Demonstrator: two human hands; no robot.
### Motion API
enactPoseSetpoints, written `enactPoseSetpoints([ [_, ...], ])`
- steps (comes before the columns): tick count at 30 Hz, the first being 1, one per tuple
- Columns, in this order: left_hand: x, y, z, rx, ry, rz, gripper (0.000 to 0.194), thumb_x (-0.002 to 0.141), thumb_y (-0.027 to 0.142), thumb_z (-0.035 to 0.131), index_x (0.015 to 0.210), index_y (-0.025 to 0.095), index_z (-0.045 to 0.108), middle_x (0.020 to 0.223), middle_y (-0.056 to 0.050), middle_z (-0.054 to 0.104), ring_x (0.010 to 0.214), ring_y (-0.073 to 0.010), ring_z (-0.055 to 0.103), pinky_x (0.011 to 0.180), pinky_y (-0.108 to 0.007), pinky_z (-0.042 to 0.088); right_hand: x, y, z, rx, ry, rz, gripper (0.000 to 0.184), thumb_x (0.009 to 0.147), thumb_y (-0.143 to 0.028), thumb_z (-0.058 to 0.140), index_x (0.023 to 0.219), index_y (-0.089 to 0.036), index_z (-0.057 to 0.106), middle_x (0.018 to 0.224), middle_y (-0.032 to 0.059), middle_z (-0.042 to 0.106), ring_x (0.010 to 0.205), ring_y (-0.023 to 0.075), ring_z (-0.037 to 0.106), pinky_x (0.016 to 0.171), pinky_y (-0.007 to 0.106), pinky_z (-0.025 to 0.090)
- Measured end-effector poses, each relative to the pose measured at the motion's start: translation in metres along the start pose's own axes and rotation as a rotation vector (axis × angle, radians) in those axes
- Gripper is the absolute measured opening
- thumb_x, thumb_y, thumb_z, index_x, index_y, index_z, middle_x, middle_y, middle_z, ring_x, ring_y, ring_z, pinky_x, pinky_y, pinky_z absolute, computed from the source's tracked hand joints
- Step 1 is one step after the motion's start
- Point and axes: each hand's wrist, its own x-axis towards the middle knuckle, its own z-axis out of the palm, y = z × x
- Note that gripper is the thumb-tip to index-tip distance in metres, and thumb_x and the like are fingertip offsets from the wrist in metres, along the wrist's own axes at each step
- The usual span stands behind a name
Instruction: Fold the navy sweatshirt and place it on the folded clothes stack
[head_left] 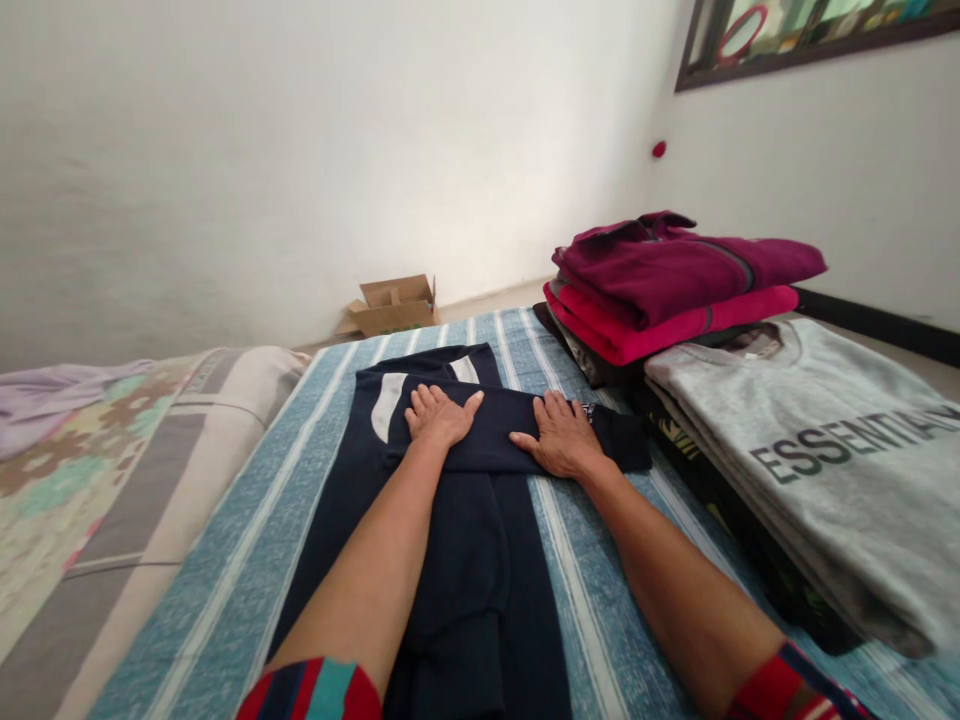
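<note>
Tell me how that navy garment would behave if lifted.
The navy garment would probably droop, since its cloth lies flat and softly creased. The sleeve laid across it, under the left hand and right hand, might swing loose, as no fastening shows.

striped sleeves (pixel 311 690) in red, navy and teal

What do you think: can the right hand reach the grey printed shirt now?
Probably yes: the right hand lies flat on the navy garment, grasping nothing, and the grey printed shirt lies to its right, its printed front uncovered.
</note>
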Motion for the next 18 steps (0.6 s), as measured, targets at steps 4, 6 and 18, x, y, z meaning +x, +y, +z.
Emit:
enactPoseSetpoints([
  [4, 0.006, -0.003, -0.002, -0.04, 0.018, -0.019, 0.099, 0.074, 0.076, 0.016, 0.143, 0.006, 0.024, 0.151, -0.019, 0.019, 0.138, -0.0341, 0.017, 0.107, -0.053, 0.022, 0.001, 0.0, -0.001, 0.001, -0.024, 0.012, 0.091, 0.083, -0.072, 0.013, 0.144, -0.006, 0.023, 0.151, 0.0184, 0.017, 0.139, 0.0295, 0.009, 0.109, 0.046, 0.005],
  [6, 0.007, -0.005, -0.003, -0.041, 0.029, -0.018, 0.097, 0.075, 0.075, 0.016, 0.142, 0.006, 0.027, 0.15, -0.02, 0.022, 0.138, -0.0344, 0.019, 0.106, -0.052, 0.023, 0.001, 0.0, 0.0, -0.006, -0.028, 0.016, 0.091, 0.083, -0.072, 0.012, 0.145, -0.006, 0.022, 0.151, 0.0183, 0.017, 0.139, 0.0296, 0.008, 0.109, 0.046, 0.004],
  [18, 0.016, -0.002, 0.0, 0.015, 0.09, -0.05, 0.098, 0.072, 0.079, 0.02, 0.136, 0.007, 0.037, 0.142, -0.022, 0.035, 0.131, -0.0373, 0.028, 0.104, -0.05, 0.027, 0.001, 0.002, -0.008, 0.03, -0.01, 0.017, 0.091, 0.083, -0.073, 0.016, 0.144, -0.006, 0.024, 0.151, 0.0177, 0.018, 0.139, 0.0297, 0.01, 0.11, 0.047, 0.007],
])
